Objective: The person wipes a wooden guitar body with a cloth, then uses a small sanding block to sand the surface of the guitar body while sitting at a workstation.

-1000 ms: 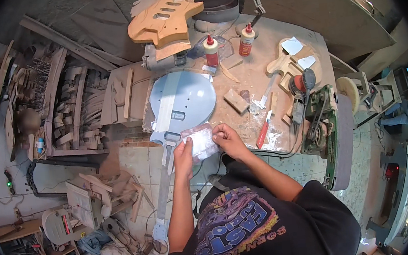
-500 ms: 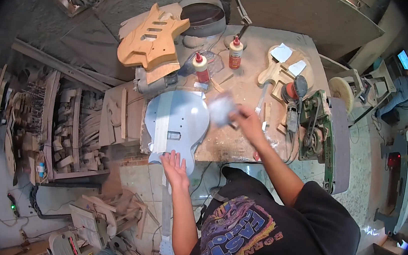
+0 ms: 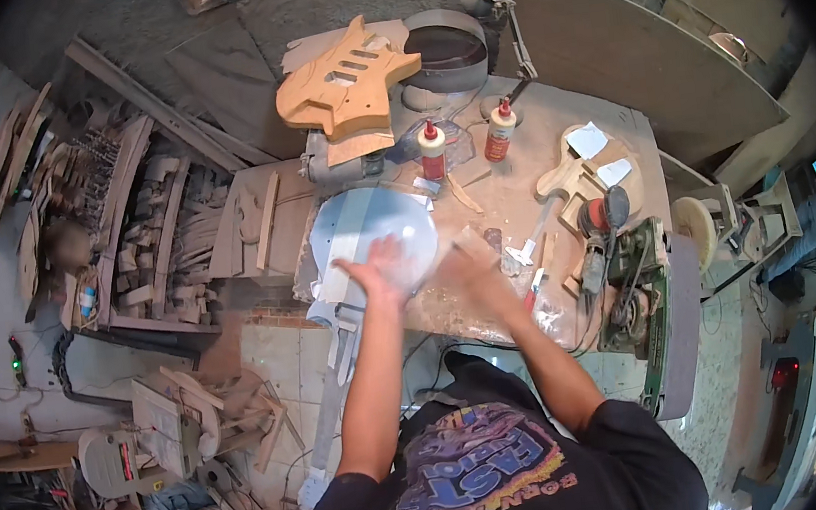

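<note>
A pale blue-grey electric guitar (image 3: 406,217) lies on the near left of the workbench, a strip of masking tape (image 3: 351,223) along its body. Its neck (image 3: 329,420) reaches past the bench edge toward the floor. My left hand (image 3: 385,270) is open, fingers spread, over the lower part of the body; whether it touches cannot be seen. Just right of the body, over the bench, my right hand (image 3: 475,269) is smeared by motion, so its fingers and anything in them cannot be made out. A white tool (image 3: 521,254) lies on the bench beyond it.
Two glue bottles (image 3: 433,151) stand behind the guitar. An orange-brown guitar body (image 3: 348,85) rests at the back left. Further right lie an unfinished wooden body (image 3: 570,171) with papers (image 3: 587,140), a power tool (image 3: 588,244) and a green belt sander (image 3: 647,273).
My right hand has moved left and closer to me; the whitish sheet or cloth it held no longer shows. My left hand has moved from the guitar's lower edge up over the body.
</note>
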`<control>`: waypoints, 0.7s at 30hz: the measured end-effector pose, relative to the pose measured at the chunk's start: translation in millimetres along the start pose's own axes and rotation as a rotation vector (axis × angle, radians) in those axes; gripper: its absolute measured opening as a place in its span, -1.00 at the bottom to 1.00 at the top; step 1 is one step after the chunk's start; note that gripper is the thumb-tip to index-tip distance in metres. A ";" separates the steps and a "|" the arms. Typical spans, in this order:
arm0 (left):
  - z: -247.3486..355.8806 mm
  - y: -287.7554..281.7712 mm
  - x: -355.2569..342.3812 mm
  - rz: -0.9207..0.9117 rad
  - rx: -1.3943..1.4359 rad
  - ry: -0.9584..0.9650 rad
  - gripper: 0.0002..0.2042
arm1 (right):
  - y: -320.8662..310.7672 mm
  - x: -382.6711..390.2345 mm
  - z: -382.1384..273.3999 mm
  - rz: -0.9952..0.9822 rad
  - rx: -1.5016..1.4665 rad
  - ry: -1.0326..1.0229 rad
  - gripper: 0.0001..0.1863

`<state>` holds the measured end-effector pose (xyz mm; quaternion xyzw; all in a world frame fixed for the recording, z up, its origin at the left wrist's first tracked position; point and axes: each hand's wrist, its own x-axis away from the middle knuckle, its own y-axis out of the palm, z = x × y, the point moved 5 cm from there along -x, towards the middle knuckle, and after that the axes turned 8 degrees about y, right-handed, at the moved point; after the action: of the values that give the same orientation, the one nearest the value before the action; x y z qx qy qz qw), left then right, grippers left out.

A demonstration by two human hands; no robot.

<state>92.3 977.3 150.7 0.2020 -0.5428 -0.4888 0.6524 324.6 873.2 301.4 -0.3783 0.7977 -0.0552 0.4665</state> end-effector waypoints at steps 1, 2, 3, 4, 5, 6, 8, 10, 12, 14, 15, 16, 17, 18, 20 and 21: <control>-10.0 3.4 13.3 0.014 -0.006 -0.056 0.15 | 46.1 35.3 4.3 -0.546 -0.127 -0.029 -0.72; -4.9 15.3 17.0 0.019 -0.004 -0.073 0.15 | 64.3 28.1 17.1 -0.736 -0.181 0.036 -0.72; 0.4 22.1 15.1 0.024 -0.002 -0.092 0.16 | 51.1 22.3 31.4 -0.702 -0.207 0.132 -0.72; 18.4 18.9 9.7 0.000 -0.037 -0.001 0.17 | 27.0 -13.2 41.0 -0.546 -0.205 0.245 -0.72; 38.3 4.2 13.9 -0.003 -0.085 0.077 0.17 | -6.8 -51.6 47.1 -0.328 -0.195 0.360 -0.72; 49.7 -3.6 18.1 -0.023 -0.123 0.143 0.18 | -47.2 -88.5 46.5 -0.076 -0.213 0.430 -0.72; 42.8 0.1 19.7 -0.047 -0.078 0.082 0.19 | -100.4 -95.1 11.4 0.557 -0.179 0.401 -0.72; 23.7 19.3 23.4 -0.115 -0.053 0.023 0.19 | -60.8 -41.7 -13.6 0.515 -0.024 0.178 -0.71; 9.2 41.4 20.5 -0.184 0.010 -0.054 0.18 | 53.4 41.6 -8.7 -0.651 -0.134 -0.091 -0.71; 37.9 48.2 8.3 -0.221 -0.003 0.022 0.17 | 63.4 31.2 6.8 -0.740 -0.235 0.050 -0.71; 50.7 41.5 8.7 -0.214 -0.034 0.091 0.17 | 33.6 -9.5 19.9 -0.570 -0.216 0.158 -0.71; 60.9 22.1 23.9 -0.180 -0.082 0.139 0.16 | -9.5 -59.1 27.1 -0.361 -0.195 0.278 -0.71; 77.8 16.1 29.9 -0.174 -0.058 0.164 0.15 | -53.9 -104.0 23.7 -0.129 -0.241 0.345 -0.71; 77.7 17.7 30.8 -0.163 -0.032 0.144 0.15 | -87.6 -126.7 14.4 0.058 -0.288 0.322 -0.71; 57.7 23.7 29.5 -0.151 0.027 0.069 0.15 | -128.9 -120.8 -24.1 0.609 -0.229 0.200 -0.70; 56.1 20.5 36.9 -0.135 0.028 0.044 0.15 | -106.9 -91.6 -33.2 0.681 -0.182 0.169 -0.70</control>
<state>47.6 969.7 204.3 0.2579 -0.5204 -0.5195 0.6267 383.1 848.7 431.4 -0.1248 0.9154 0.1435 0.3548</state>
